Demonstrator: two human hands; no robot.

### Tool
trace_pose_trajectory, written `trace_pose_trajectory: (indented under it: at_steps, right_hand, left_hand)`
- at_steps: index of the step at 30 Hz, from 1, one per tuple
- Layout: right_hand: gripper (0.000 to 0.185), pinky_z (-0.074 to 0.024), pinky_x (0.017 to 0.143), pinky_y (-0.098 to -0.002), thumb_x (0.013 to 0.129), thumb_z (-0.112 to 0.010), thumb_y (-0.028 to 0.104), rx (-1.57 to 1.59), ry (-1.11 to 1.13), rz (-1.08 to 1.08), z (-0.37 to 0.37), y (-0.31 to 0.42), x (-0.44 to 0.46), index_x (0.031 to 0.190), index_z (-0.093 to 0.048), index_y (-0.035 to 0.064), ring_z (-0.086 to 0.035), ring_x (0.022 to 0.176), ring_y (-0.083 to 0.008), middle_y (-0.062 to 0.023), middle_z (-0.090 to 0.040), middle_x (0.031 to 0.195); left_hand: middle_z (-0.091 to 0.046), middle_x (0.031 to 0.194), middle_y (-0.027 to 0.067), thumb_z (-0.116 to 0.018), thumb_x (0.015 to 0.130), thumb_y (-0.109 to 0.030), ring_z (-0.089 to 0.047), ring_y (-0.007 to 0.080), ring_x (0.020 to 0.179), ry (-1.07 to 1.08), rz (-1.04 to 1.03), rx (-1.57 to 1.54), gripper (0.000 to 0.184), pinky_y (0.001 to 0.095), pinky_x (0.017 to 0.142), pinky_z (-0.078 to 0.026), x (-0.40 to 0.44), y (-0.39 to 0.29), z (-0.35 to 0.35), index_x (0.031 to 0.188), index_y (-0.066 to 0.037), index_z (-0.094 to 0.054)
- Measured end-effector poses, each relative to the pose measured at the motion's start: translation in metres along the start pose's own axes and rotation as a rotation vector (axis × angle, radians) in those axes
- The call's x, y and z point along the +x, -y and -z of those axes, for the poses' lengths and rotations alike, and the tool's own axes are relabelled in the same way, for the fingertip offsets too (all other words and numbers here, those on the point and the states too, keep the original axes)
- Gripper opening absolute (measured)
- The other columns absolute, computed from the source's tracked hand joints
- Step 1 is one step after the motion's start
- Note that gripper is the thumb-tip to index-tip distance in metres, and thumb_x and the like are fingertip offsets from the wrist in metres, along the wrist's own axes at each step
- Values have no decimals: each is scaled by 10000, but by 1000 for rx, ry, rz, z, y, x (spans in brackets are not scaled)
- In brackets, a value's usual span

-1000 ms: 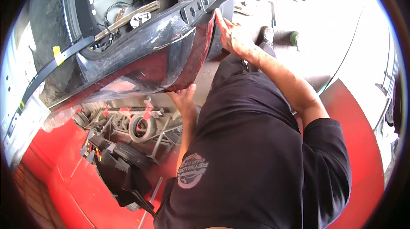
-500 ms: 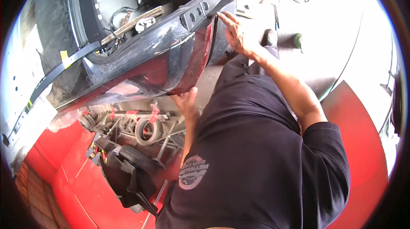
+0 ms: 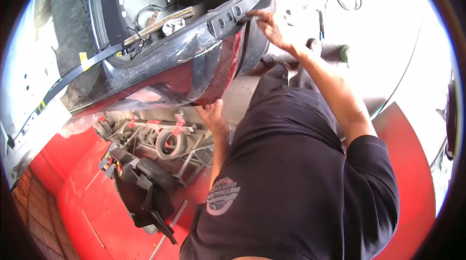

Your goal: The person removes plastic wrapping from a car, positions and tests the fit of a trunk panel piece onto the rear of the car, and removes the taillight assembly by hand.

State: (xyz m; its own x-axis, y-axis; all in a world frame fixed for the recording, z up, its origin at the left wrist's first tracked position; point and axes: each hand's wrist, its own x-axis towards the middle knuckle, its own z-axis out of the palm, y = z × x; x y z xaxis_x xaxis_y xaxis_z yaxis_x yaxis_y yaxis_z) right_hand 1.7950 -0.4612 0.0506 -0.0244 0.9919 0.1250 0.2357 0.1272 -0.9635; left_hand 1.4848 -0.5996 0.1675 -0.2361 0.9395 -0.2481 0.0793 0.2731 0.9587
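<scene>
A scratched dark and red car body panel (image 3: 177, 78) spans the upper left, with a red section (image 3: 224, 68) at its right end. My left hand (image 3: 213, 115) is at the lower corner of that section, thumb extended and fingertips partly hidden at the edge. Higher up, my right hand (image 3: 273, 28) reaches to the dark metal strip with round holes (image 3: 225, 20). Its index finger points to the strip's right end, and the other fingers are loosely bent and apart, with nothing seen between them. Whether that fingertip touches the metal is hard to tell.
Wiring and a wooden strip (image 3: 160, 25) lie in the car's opening. Below the car are a tire (image 3: 170, 143), metal frames and a black plastic part (image 3: 141, 199) over red surfaces. A green-ended cylinder (image 3: 344, 53) and a dark cable (image 3: 357, 3) are on the bright floor.
My right hand has moved from the red section's upper edge toward the strip with holes. My left hand stays at the lower corner. The car has shifted slightly right in view.
</scene>
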Motion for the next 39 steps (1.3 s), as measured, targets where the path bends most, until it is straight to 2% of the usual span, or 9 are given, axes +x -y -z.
trace_pose_trajectory:
  at_steps: [6,9,11,13,19,25,28,31,39]
  right_hand:
    - [464,-482,1068,-403,1051,-503,347,448,-396,-8,12,-8,94,1353,-617,15,-631,1238,-311,-195,-678,1303]
    - [556,-497,1027,-482,937,-654,235,451,-323,-250,34,43,118,1459,-541,82,-621,1212,-429,-263,-636,1322]
    - [508,-351,1194,-407,1073,-494,389,211,-391,-5,-20,20,124,1457,-545,60,-496,1395,-327,-184,-592,1422]
    - [523,-311,1217,-410,1075,-477,377,89,-22,-64,-56,21,101,1493,-505,64,-423,1453,-327,-203,-529,1483]
    - [473,-415,1111,-495,1038,-513,369,152,-207,53,-65,21,99,1412,-571,84,-515,1297,-434,-228,-575,1376]
    - [513,-380,1166,-381,1079,-481,414,314,-172,-124,-44,6,111,1478,-539,96,-546,1350,-288,-155,-580,1463]
    - [513,-389,1155,-383,1083,-467,413,395,-316,-106,-33,23,111,1474,-534,87,-553,1335,-304,-167,-583,1452]
    - [522,-362,1175,-428,1066,-474,380,304,-306,54,-66,23,96,1421,-547,5,-485,1376,-366,-227,-574,1410]
    - [464,-390,1164,-433,1066,-491,331,398,-223,-92,-56,18,64,1412,-561,29,-489,1374,-378,-217,-555,1419]
  left_hand:
    - [-454,1501,100,-803,879,-146,-513,288,1317,-49,-45,20,889,450,1060,-487,-4,5,-2,1588,-112,-267]
    - [-456,1495,107,-799,885,-149,-504,288,1318,-42,-76,24,887,441,1066,-482,-6,0,-9,1591,-110,-264]
    - [-455,1491,112,-797,888,-151,-498,288,1318,-32,-95,25,885,433,1063,-484,-6,0,-8,1592,-108,-262]
    - [-455,1489,114,-796,890,-153,-492,286,1318,-23,-111,24,883,426,1054,-490,-5,5,-5,1593,-107,-263]
    - [-467,1478,107,-803,885,-159,-504,280,1307,-65,-129,10,866,427,1016,-511,-6,0,-13,1577,-96,-286]
    - [-470,1479,95,-833,863,-213,-512,268,1297,-59,-86,30,918,420,1009,-500,-5,4,-6,1583,-109,-273]
    - [-385,1570,151,-796,838,-76,-416,294,1423,-45,-47,-40,1020,436,1186,-321,-4,-1,-7,1624,-26,-148]
    - [-391,1565,148,-803,842,-76,-427,284,1414,-66,-15,-48,1013,429,1183,-324,-6,-3,-10,1618,-18,-155]
    - [-450,1461,93,-762,932,-193,-491,277,1309,-37,-97,40,727,494,1072,-471,-2,14,4,1504,-82,-327]
